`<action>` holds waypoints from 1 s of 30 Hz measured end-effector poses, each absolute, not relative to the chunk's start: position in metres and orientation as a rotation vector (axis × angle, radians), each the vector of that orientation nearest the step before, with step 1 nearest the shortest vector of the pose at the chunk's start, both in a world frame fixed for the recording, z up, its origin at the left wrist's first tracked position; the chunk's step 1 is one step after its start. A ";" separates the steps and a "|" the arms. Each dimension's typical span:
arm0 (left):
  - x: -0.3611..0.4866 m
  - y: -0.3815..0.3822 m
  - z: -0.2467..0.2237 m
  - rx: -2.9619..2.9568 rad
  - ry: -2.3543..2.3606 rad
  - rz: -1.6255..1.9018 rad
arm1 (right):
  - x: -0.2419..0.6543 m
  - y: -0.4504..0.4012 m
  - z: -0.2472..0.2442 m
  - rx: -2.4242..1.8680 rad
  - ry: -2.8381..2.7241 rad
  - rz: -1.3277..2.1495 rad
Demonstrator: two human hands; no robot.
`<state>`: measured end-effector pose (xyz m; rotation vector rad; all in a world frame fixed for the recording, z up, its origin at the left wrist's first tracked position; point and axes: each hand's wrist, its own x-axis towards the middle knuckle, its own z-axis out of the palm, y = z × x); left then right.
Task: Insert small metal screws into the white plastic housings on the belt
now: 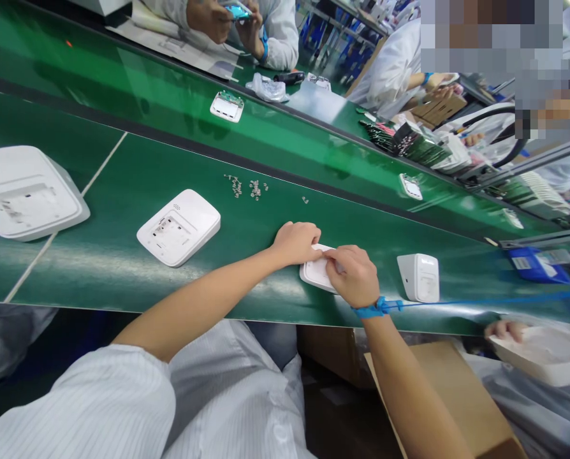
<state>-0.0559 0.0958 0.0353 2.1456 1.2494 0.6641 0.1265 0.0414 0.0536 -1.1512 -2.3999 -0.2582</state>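
A white plastic device housing (316,274) lies on the green work surface, partly covered by both hands. My left hand (295,243) is closed over its upper left edge, the thumb lying on its face. On the right side of the same housing rests my right hand (354,273), its fingers bent together and touching the face close to the left thumb. What the right fingers hold, if anything, is hidden. A blue wrist strap (377,307) with a cord circles my right wrist. Small metal screws or similar parts (255,189) lie scattered beyond my hands.
To the left are a white housing (182,226) and a larger-looking one (31,191); another (419,277) stands right. Beyond a dark rail (170,145), a green strip carries a white part with a circuit board (226,106). Co-workers sit opposite; a cardboard box (452,382) stands below.
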 end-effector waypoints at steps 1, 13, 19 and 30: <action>-0.056 0.096 0.035 2.149 1.242 0.658 | 0.127 0.041 0.054 -1.193 -2.352 -0.254; -0.057 0.091 0.040 2.293 1.234 0.581 | 0.121 0.044 0.056 -1.594 -2.232 -0.172; -0.055 0.097 0.041 2.424 1.206 0.514 | 0.125 0.051 0.053 -1.586 -2.228 -0.100; -0.115 -0.023 0.061 2.400 1.725 0.351 | 0.186 0.024 0.058 -1.598 -1.728 -0.274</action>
